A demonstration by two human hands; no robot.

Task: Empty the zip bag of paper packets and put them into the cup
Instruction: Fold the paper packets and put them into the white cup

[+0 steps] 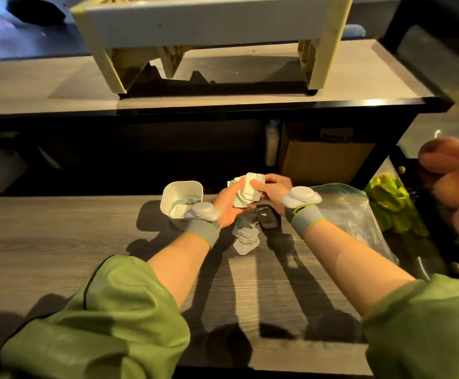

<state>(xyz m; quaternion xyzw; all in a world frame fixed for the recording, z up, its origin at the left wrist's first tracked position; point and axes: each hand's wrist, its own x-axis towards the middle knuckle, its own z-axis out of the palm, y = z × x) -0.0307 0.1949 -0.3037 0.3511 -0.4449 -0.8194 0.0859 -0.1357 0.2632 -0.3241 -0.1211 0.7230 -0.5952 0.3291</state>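
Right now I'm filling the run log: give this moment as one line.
phase: transfer | left hand + right hand: holding paper packets | cup: some packets inside | zip bag: on table, right | crumpled packet: on table

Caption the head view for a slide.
Both hands hold a wad of packets beside the cup; more packets lie on the table, bag at right.
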